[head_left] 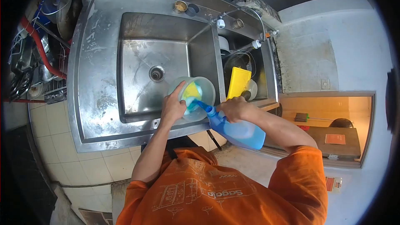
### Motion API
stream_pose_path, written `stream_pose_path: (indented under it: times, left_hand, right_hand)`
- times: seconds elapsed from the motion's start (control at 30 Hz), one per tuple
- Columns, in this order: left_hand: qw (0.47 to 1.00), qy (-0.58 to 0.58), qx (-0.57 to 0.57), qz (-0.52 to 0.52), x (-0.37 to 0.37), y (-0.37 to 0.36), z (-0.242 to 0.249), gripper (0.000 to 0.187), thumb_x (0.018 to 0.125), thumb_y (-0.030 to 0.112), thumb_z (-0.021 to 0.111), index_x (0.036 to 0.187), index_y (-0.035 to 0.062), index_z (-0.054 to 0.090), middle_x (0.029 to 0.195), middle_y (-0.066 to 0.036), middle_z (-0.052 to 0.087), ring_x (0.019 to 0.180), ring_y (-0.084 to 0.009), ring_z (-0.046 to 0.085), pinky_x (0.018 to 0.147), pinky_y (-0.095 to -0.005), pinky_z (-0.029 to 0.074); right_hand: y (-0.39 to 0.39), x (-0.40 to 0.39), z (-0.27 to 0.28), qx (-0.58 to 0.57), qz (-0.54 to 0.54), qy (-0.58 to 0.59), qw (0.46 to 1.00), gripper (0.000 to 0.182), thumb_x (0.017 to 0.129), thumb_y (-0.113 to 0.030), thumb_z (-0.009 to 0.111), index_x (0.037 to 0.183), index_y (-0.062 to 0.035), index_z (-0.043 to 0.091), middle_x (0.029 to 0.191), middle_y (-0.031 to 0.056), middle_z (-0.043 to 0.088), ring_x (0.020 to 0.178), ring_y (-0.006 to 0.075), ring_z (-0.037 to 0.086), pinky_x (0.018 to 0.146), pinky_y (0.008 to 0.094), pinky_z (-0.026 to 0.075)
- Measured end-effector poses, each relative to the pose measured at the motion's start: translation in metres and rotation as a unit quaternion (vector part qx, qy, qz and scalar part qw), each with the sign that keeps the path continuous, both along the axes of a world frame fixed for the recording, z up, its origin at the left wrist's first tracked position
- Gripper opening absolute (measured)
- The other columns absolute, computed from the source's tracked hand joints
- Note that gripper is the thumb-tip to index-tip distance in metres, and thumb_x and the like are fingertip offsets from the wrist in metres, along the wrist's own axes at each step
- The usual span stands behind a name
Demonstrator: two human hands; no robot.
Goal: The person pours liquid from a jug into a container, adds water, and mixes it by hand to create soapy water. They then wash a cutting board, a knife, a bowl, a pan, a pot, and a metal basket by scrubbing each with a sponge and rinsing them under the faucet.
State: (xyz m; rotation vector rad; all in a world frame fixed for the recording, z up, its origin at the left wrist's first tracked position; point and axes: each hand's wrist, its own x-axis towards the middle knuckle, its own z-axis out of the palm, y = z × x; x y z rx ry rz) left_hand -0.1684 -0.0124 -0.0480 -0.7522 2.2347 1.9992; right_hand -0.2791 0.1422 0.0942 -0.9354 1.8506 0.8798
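Two hands are at work, one tub and one bottle between them. The left hand (174, 105) grips the near-left side of the translucent tub (207, 86), its fingers curled over the rim and the thumb pointing inward, closed on the wall. The left forearm rises from below, nearly straight. The right hand (236, 109) is wrapped around the bottle (241, 132) near its neck, fingers folded closed on it; the right elbow is bent out to the side and the forearm angles in toward the tub.

The bottle, one, blue and translucent, is tilted with its mouth toward the tub, and blue liquid (200, 103) runs from it into the tub. One yellow-green piece (191, 90) lies inside. The tub is at the near right corner of the large basin (146, 54), which has one drain (156, 73).

The metal sink unit has two basins. In the smaller one, on the right, one yellow board (239, 82) leans beside a dark pan (236, 61).

The orange shirt (221, 187) bears one larger word, seemingly "Sagala", among line drawings. No lettering on the bottle can be read.
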Motion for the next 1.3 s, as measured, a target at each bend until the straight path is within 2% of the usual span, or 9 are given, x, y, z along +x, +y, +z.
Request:
stream_pose_path:
  times: [0.17,0.23,0.33,0.43,0.63,0.87,0.93,1.13,1.3]
  left_hand:
    - [0.997,0.034,-0.073,0.007,-0.022,-0.005,-0.054,0.062,0.076,0.002,0.053,0.134,0.0228,0.045,0.101,-0.026,0.062,0.093,-0.0387,0.061,0.083,-0.0417,0.048]
    - [0.993,-0.11,0.024,-0.034,-0.025,-0.021,-0.038,0.063,0.076,0.001,0.052,0.135,0.0238,0.045,0.098,-0.023,0.064,0.079,-0.0338,0.066,0.068,-0.0397,0.055]
    - [0.998,-0.031,0.055,0.022,-0.028,-0.011,-0.086,0.065,0.076,-0.001,0.052,0.136,0.0239,0.044,0.094,-0.017,0.066,0.066,-0.0278,0.065,0.052,-0.0355,0.057]
    - [0.979,-0.112,0.166,0.038,-0.028,-0.01,-0.098,0.066,0.077,-0.005,0.051,0.136,0.0237,0.043,0.101,-0.015,0.064,0.068,-0.026,0.066,0.049,-0.0342,0.058]
    - [0.986,-0.023,0.163,0.038,-0.029,-0.005,-0.122,0.067,0.077,-0.008,0.047,0.137,0.0218,0.042,0.118,-0.016,0.056,0.082,-0.0266,0.066,0.054,-0.036,0.06]
    - [0.985,-0.043,0.164,0.043,-0.033,0.004,-0.112,0.068,0.076,-0.009,0.042,0.138,0.0185,0.039,0.118,-0.015,0.056,0.087,-0.029,0.065,0.057,-0.0392,0.06]
    - [0.958,-0.066,0.269,0.077,-0.038,0.009,-0.11,0.069,0.075,-0.008,0.041,0.139,0.0176,0.039,0.117,-0.016,0.056,0.087,-0.0297,0.065,0.058,-0.0395,0.06]
    - [0.964,0.017,0.264,0.029,-0.051,0.022,-0.111,0.069,0.076,-0.008,0.041,0.14,0.016,0.036,0.122,-0.016,0.052,0.092,-0.0303,0.063,0.06,-0.0412,0.06]
    - [0.958,0.008,0.287,-0.001,-0.066,0.036,-0.058,0.065,0.079,-0.009,0.039,0.14,0.0131,0.033,0.123,-0.016,0.051,0.096,-0.0319,0.062,0.061,-0.0445,0.06]
  right_hand:
    - [-0.034,-0.024,-0.06,0.123,0.049,-0.033,0.991,0.058,0.069,-0.012,0.067,0.125,-0.0225,0.056,0.105,0.0075,0.067,0.099,0.0278,0.063,0.081,0.0408,0.049]
    - [-0.036,-0.041,-0.087,0.133,0.063,-0.054,0.988,0.057,0.07,-0.011,0.066,0.124,-0.023,0.057,0.106,0.0064,0.066,0.1,0.0274,0.063,0.081,0.041,0.049]
    - [-0.046,-0.052,-0.094,0.129,0.084,-0.068,0.986,0.051,0.071,-0.011,0.065,0.12,-0.0224,0.06,0.108,0.0052,0.066,0.102,0.0265,0.062,0.079,0.041,0.05]
    - [-0.052,-0.062,-0.107,0.12,0.09,-0.068,0.986,0.047,0.072,-0.012,0.064,0.118,-0.0209,0.061,0.11,0.0053,0.065,0.102,0.026,0.062,0.077,0.0409,0.051]
    - [-0.06,-0.069,-0.103,0.127,0.09,-0.08,0.985,0.03,0.074,-0.012,0.062,0.103,-0.0123,0.068,0.095,0.0054,0.069,0.092,0.0253,0.066,0.076,0.0404,0.051]
    - [-0.049,-0.068,-0.072,0.071,0.034,-0.019,0.997,0.023,0.075,-0.015,0.064,0.097,-0.0097,0.07,0.091,0.0079,0.07,0.09,0.0258,0.067,0.077,0.0398,0.05]
    - [-0.037,-0.069,-0.066,0.067,0.026,0.001,0.997,0.023,0.075,-0.016,0.064,0.096,-0.01,0.071,0.093,0.0088,0.07,0.091,0.0266,0.066,0.078,0.0396,0.049]
    - [0.008,-0.064,-0.032,-0.007,-0.058,0.04,0.997,0.037,0.075,-0.017,0.062,0.112,-0.0173,0.064,0.103,0.0097,0.067,0.1,0.0287,0.063,0.079,0.0409,0.049]
    - [0.063,-0.052,0.003,-0.064,-0.148,0.083,0.983,0.046,0.075,-0.02,0.06,0.121,-0.0219,0.058,0.101,0.0113,0.066,0.095,0.0315,0.063,0.079,0.0412,0.05]
